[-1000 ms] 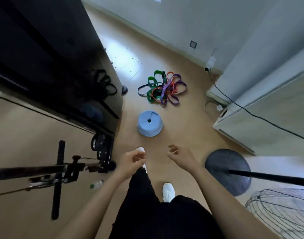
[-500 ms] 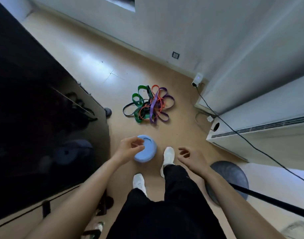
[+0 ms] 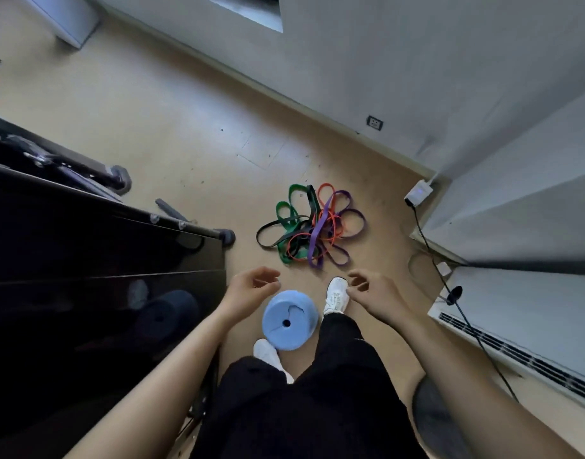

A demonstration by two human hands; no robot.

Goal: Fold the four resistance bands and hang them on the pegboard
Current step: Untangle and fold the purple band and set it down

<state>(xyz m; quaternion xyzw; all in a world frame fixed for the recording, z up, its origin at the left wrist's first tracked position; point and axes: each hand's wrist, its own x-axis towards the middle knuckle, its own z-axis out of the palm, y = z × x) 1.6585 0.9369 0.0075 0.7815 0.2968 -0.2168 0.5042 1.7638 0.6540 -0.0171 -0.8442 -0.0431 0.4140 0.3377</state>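
Note:
A tangled heap of resistance bands lies on the tan floor ahead of me: a green band (image 3: 284, 210), a black band (image 3: 268, 235), an orange band (image 3: 331, 223) and a purple band (image 3: 350, 213), all looped over one another. My left hand (image 3: 251, 288) hangs empty with loosely curled fingers, short of the heap and to its left. Over my front shoe, my right hand (image 3: 370, 289) is also empty, fingers apart. No pegboard is in view.
A light blue round weight (image 3: 289, 321) sits on the floor between my feet. A glossy black cabinet (image 3: 102, 270) fills the left. A white unit (image 3: 516, 326) with a black cable (image 3: 427, 240) stands right, a dark round fan base (image 3: 427, 412) at lower right.
I have walked forward: the bands and blue weight have come closer, the weight now between my feet. Both hands stay empty in front of me.

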